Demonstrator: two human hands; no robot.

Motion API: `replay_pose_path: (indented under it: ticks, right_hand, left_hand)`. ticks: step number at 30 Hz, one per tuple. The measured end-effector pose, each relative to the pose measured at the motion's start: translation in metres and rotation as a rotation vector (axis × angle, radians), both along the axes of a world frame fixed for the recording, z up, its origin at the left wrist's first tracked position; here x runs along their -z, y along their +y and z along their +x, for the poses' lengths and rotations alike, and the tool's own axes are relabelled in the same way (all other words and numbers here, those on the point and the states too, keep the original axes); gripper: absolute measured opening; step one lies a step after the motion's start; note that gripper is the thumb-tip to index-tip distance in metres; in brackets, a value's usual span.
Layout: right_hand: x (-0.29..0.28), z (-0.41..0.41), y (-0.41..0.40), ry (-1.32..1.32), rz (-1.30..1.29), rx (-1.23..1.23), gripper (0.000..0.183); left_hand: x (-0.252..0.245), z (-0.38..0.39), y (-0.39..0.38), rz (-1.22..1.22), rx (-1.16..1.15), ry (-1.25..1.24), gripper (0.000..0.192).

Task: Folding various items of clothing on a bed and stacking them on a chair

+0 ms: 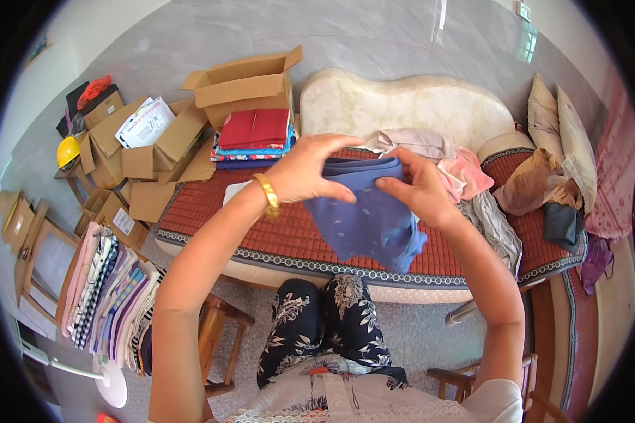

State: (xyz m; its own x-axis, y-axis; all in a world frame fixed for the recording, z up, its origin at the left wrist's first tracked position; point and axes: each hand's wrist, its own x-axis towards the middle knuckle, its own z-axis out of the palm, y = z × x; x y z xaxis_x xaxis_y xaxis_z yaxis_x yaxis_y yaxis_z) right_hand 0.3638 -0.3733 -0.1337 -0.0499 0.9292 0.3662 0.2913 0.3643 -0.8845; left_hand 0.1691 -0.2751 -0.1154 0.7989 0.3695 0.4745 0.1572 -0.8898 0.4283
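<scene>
A blue garment with small printed marks [361, 227] hangs in front of me, its upper band gathered in layers. My right hand [420, 185] pinches the right end of that band between thumb and fingers. My left hand [309, 166], a gold bracelet at its wrist, curves around the band's left end. Its thumb and fingers are spread wide apart, and I cannot tell how firmly it touches the cloth. Beneath the garment is a sofa seat covered by a reddish-brown woven mat [286, 227].
Folded clothes [254, 129] are stacked on the sofa's left, before an open cardboard box [243, 90]. Loose pink cloth [468, 172] and grey cloth [489, 227] lie to the right. More folded clothes [111, 296] stand at left, near a wooden stool [222, 338].
</scene>
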Motion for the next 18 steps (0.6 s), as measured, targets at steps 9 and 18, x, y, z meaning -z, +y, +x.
replay_pose_path:
  ticks: [9,18]
  right_hand:
    - [0.013,0.003,-0.003,0.071,0.052,-0.002,0.025]
    - [0.02,-0.012,-0.023,-0.446,0.453,0.406,0.05]
  left_hand:
    - [-0.011,0.026,-0.005,-0.255,-0.022,0.315,0.052]
    - [0.018,0.03,0.006,-1.4,0.199,-0.113,0.032]
